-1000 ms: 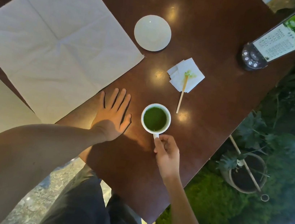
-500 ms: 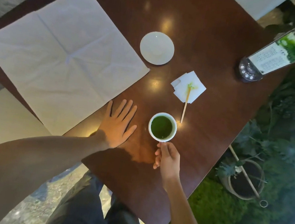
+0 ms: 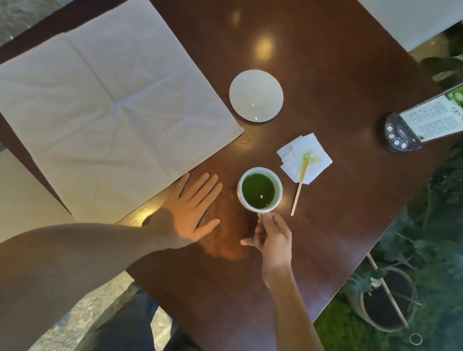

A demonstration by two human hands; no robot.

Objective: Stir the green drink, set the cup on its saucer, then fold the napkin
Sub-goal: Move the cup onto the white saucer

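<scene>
- We are pinching the handle of the cup (image 3: 260, 189) with our right hand (image 3: 272, 238), fingers closed on it at the cup's near side; the cup seems to be sitting on the table (image 3: 343, 72), though we cannot tell for sure that it has not left the surface.
- We are resting our left hand (image 3: 189, 211) flat on the table, fingers spread and holding nothing, just beside the cup.
- We are seeing the green drink (image 3: 258, 190) sitting high in the cup, so a tilt or jerk on the way could, we judge, slop it over the rim.
- We are gripping only a small handle, which may let the cup swing.
- We are looking at the saucer (image 3: 255, 95) farther away, well apart from the cup; landing off-centre could leave the cup rocking.
- We are noting the stir stick (image 3: 300, 185) lying just right of the cup, its green tip on a small tissue (image 3: 304, 156); a sideways drift could knock it.
- We are leaving the napkin (image 3: 106, 107) spread open on the left, unfolded, its corner near the saucer.
</scene>
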